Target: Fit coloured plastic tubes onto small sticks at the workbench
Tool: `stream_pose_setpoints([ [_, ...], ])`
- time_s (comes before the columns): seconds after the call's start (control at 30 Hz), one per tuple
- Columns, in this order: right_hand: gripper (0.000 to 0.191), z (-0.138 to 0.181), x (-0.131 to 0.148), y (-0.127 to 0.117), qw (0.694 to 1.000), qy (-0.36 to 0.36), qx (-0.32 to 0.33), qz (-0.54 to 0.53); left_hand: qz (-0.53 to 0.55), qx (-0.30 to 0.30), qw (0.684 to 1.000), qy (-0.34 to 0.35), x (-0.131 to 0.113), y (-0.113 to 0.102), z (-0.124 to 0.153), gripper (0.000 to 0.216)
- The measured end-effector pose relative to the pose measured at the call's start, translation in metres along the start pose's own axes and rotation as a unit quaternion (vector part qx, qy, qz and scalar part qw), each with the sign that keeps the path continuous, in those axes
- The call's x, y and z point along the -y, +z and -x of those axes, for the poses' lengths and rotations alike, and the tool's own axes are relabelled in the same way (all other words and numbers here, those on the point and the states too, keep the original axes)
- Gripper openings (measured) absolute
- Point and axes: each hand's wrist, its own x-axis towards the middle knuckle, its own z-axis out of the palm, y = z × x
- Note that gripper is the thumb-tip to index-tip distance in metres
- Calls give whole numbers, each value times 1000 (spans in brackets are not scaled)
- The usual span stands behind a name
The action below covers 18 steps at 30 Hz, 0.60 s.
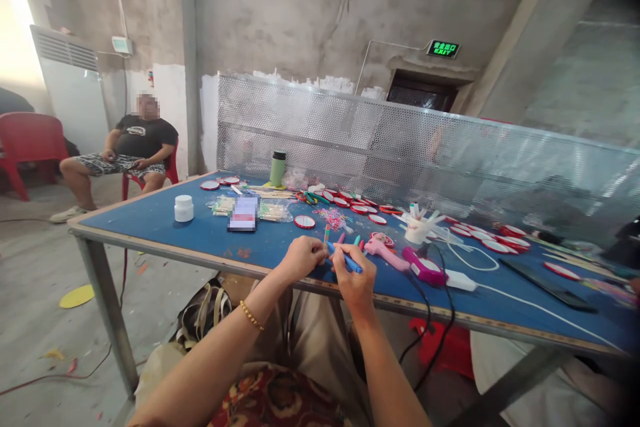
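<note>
My left hand, with a gold bead bracelet at the wrist, pinches a small upright stick with coloured bands at its top. In my right hand is a blue marker, held like a pen, its front end close to the stick. Whether the tip touches the stick I cannot tell. Just beyond my fingers lie a purple marker and a green marker. A pink handheld tool rests to the right of my right hand.
On the blue table are a white jar, a phone, a green bottle, a white cup of sticks, several red-rimmed discs and cables. A perforated metal panel edges the back. Another person sits at the left.
</note>
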Motion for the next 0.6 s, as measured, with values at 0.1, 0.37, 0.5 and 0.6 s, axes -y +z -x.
stream_pose_setpoints([
  [0.1, 19, 0, 0, 0, 1000, 1, -9, 1, 1, -1, 1000, 2, 0, 0, 0, 32],
  [0.37, 19, 0, 0, 0, 1000, 0, 4, 1, 6, -2, 1000, 6, 2, 1, -1, 30],
  [0.5, 18, 0, 0, -1, 1000, 2, -8, 6, 7, -2, 1000, 1, 2, 1, -1, 31],
  [0.6, 17, 0, 1, -1, 1000, -7, -7, 2, 9, 0, 1000, 4, 2, 1, -1, 31],
])
